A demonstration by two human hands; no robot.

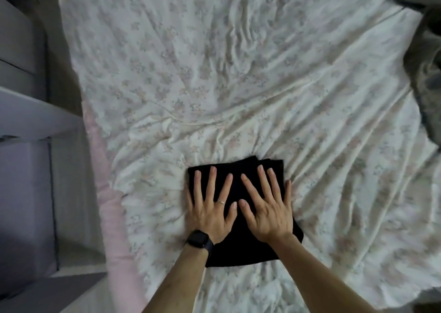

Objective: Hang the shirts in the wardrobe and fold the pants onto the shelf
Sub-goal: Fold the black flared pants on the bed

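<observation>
Shelving (pixel 35 112), pale and flat-ledged, stands well off to the left of the fingers, past the bed's pink edge (pixel 107 193). Next comes the left hand (pixel 210 210), a watch (pixel 199 239) on its wrist and a ring (pixel 221 202) on one finger. It lies flat with fingers straight and spread, pressing on the left half of the folded black pants (pixel 238 248). The pants sit directly beneath both palms on the floral sheet (pixel 238 74), a compact bundle reaching just beyond the fingertips and back under the wrists. Its longer side seems to run the way the fingers point, though it is close to square. The right hand (pixel 269 215) presses the right half likewise, fingers straight and splayed, little finger at the bundle's right edge, gripping nothing. Dark bedding (pixel 422 74) lies far right of the fingers. Folding looks finished, so the carry should go leftward. The left hand is nearer the shelving, and both hands would need to slide under the side edges to lift the bundle without it unfolding.
</observation>
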